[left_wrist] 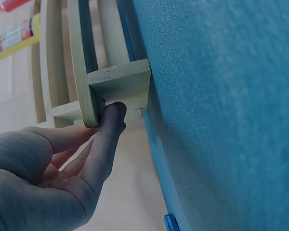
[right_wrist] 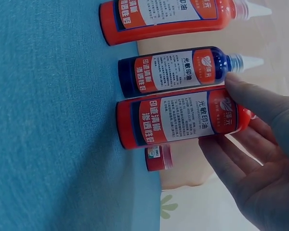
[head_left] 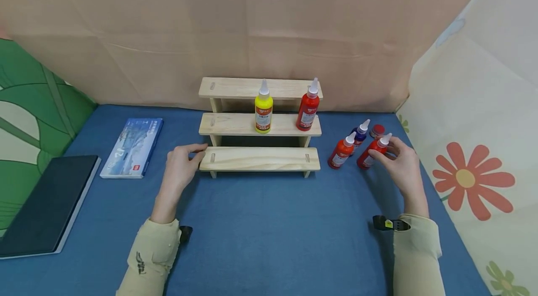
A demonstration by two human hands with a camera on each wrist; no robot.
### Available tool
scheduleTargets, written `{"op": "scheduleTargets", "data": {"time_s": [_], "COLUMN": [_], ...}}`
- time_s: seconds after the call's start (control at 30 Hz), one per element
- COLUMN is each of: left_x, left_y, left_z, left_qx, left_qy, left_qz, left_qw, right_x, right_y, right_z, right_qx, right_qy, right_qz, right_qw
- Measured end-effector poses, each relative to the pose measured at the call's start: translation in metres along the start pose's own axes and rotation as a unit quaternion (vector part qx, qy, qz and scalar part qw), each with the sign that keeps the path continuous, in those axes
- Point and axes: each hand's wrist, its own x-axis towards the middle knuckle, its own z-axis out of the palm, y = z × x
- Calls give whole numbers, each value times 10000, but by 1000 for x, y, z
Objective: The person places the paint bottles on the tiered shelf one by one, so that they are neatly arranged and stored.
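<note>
The red plastic bottle (right_wrist: pixel 176 120), white-nozzled with a printed label, is at the right side of the blue-covered table (head_left: pixel 269 226) (a dark blue bottle (right_wrist: pixel 168 72) is just beside it). The right hand (head_left: pixel 401 165) pinches its upper part; the left hand (head_left: pixel 181 165), well apart, pinches the pale wooden three-tier shelf's (head_left: pixel 260 159) lowest left end.

Upright red bottle (right_wrist: pixel 176 118), right of tiered wooden stand (head_left: pixel 259 159)

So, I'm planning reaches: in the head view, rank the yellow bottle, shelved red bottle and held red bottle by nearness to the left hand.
1. Yellow bottle, centre
2. Shelved red bottle, right of yellow
3. Held red bottle, farther right
</note>
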Motion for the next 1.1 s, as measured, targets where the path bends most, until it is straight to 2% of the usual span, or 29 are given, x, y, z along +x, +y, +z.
{"op": "scheduleTargets", "data": {"time_s": [0.23, 0.47, 1.1], "left_x": [0, 0, -1], "left_y": [-1, 1, 1], "left_z": [1, 1, 1], "left_qx": [-29, 55, 17], "left_qy": [-1, 55, 50], "left_qz": [-3, 25, 23], "left_qw": [10000, 10000, 10000], "right_x": [-2, -5, -19], "right_y": [-2, -13, -46], "right_z": [0, -5, -19], "right_qx": [-8, -24, -87], "right_qy": [32, -33, 183], "right_qz": [77, 91, -332], "right_qw": [10000, 9999, 9992]}}
